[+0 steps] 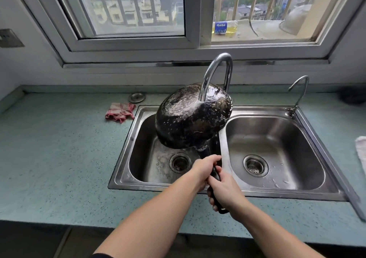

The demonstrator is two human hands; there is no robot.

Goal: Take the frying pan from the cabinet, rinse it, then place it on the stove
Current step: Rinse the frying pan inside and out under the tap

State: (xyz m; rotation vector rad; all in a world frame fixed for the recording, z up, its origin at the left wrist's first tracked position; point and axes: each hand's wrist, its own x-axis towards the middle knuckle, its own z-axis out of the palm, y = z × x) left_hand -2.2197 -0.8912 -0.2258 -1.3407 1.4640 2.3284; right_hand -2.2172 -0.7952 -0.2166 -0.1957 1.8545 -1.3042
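The black frying pan (190, 119) is turned bottom-up and tilted over the left basin of the steel double sink (138, 184). Water from the curved tap (215, 73) runs onto its wet underside and splashes off. Both hands grip the pan's black handle: my left hand (204, 170) holds it nearer the pan, and my right hand (223, 190) holds it lower, near the end. The stove and the cabinet are out of view.
A red checked cloth (119, 111) and a metal sink strainer lid (137, 97) lie on the green countertop left of the sink. A small second tap (299, 91) stands at the sink's back right. A white cloth (361, 150) lies at the right edge.
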